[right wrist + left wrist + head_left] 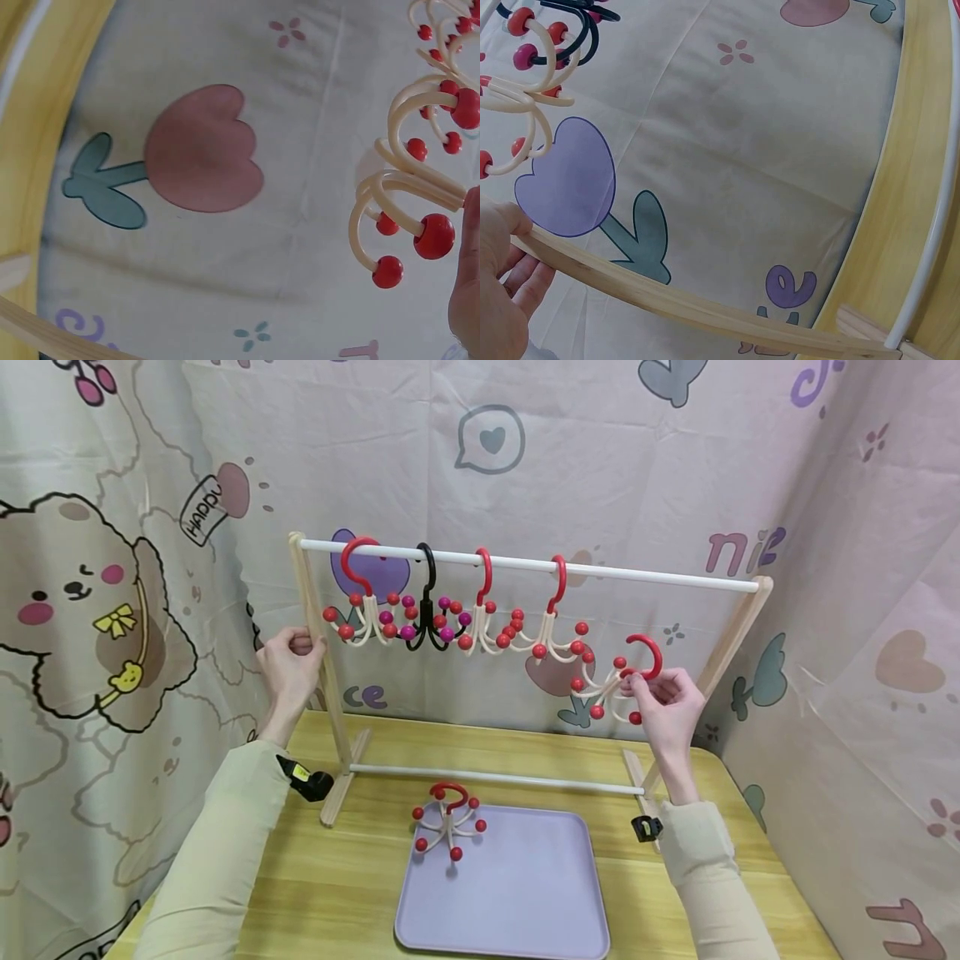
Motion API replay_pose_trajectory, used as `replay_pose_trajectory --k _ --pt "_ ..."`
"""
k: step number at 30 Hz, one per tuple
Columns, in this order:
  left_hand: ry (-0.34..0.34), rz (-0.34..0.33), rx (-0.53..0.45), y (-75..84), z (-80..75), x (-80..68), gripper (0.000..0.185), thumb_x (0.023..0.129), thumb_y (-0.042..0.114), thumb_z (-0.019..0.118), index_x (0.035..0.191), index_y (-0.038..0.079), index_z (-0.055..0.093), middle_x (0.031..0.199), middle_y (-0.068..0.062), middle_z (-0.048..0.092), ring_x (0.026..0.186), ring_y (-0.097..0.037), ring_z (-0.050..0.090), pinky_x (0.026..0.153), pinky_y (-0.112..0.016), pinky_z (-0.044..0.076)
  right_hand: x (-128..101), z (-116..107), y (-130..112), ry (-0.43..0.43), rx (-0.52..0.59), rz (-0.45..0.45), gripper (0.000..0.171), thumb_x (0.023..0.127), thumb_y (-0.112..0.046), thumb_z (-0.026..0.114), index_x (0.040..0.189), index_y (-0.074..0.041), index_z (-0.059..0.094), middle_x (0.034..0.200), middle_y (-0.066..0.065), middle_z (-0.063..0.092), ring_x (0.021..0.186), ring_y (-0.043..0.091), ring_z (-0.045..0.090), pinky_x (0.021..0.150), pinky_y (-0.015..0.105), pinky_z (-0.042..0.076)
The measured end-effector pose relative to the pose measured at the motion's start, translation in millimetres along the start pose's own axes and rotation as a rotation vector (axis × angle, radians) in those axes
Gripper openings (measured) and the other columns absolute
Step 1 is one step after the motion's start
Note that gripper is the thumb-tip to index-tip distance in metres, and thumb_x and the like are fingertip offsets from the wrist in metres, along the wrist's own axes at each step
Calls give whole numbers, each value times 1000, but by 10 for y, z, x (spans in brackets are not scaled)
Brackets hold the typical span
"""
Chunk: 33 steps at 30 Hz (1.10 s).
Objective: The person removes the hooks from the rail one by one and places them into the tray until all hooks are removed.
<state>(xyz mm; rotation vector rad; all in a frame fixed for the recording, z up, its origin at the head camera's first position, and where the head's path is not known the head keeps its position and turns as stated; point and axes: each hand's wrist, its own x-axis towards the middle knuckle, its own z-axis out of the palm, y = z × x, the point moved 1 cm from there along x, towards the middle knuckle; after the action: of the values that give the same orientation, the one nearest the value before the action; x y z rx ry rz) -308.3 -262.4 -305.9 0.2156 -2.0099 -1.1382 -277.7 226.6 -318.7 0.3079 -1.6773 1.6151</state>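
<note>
Looking from the head view, the right hand [667, 697] pinches a red-hooked hanger [618, 681] just below the white rail [525, 562], its hook tipped up and left toward the bare stretch of rail right of 4 hung hangers [450, 610]; the left hand [288, 664] grips the rack's left post [318, 668]. 1 spare hanger [448, 818] lies on the lilac tray [525, 893]. The left wrist view shows fingers [525, 281] wrapped on that post [667, 300]. The right wrist view shows cream prongs [409, 187] beside the fingers [466, 285].
</note>
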Motion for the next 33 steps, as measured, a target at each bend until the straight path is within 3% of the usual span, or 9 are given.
replay_pose_trajectory --k 9,14,26,33 --pt "4 6 -7 -4 9 5 25 93 15 66 109 -5 72 96 -22 73 63 14 47 62 -6 39 -232 -6 212 -73 74 78 17 89 4 68 95 17 58 76 -5 76 62 7 72 55 19 56" --pt "7 14 -4 -10 10 3 25 93 14 66 108 -5 72 96 -22 73 64 14 46 64 -7 38 -370 11 336 -129 126 139 15 88 9 68 92 18 57 74 -2 76 61 11 72 56 21 57" --pt "12 7 -11 -4 8 -1 25 93 14 66 108 -5 73 96 -23 73 62 16 47 61 -5 39 -680 83 524 -354 153 200 16 87 14 66 91 21 52 77 -3 76 64 10 72 62 27 60" --pt "2 -6 -7 1 9 -6 25 94 14 66 109 -5 72 97 -22 73 63 14 47 63 -7 39 -841 134 630 -462 123 204 15 87 10 68 91 18 55 76 5 77 65 15 74 61 28 60"
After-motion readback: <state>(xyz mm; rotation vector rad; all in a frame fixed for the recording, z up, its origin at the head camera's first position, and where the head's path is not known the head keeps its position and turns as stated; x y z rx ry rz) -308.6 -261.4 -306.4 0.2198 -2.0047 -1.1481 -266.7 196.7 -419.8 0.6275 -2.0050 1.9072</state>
